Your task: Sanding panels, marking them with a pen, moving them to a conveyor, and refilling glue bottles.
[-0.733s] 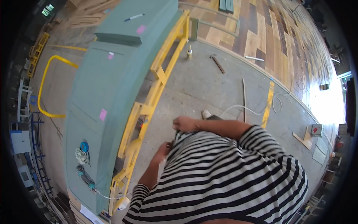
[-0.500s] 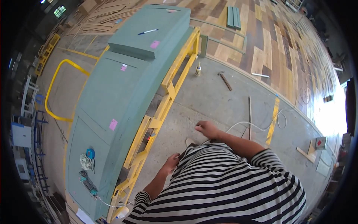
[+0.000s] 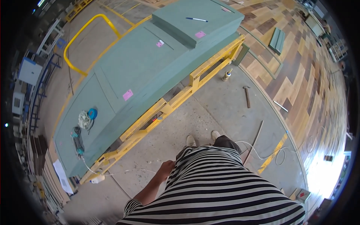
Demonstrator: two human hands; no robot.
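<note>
My left hand [image 3: 166,169] hangs beside my hip against the striped shirt. Its fingers are mostly hidden, so I cannot make out whether they hold anything. My right hand is out of view. Nearest on the left is a stack of green panels [image 3: 140,56] on a yellow metal rack [image 3: 170,107]. On its near end lie a teal corded power tool [image 3: 77,142], a crumpled pale cloth or glove [image 3: 84,120] and a round blue object [image 3: 92,113]. Toward the far end are pink paper slips [image 3: 128,95] and a pen [image 3: 196,20].
On the concrete to the right stand a small bottle [image 3: 227,75], a hammer [image 3: 247,97], a thin strip [image 3: 254,142] and a looping pale cable [image 3: 279,151]. Beyond lies wooden plank flooring [image 3: 300,71] with green strips [image 3: 277,41] on it. A yellow tubular rail [image 3: 68,48] stands behind the stack.
My view has swung leftward, so the stack and floor items shift in the picture. My right hand, earlier raised before my body, has left the view. The left hand stays by my hip.
</note>
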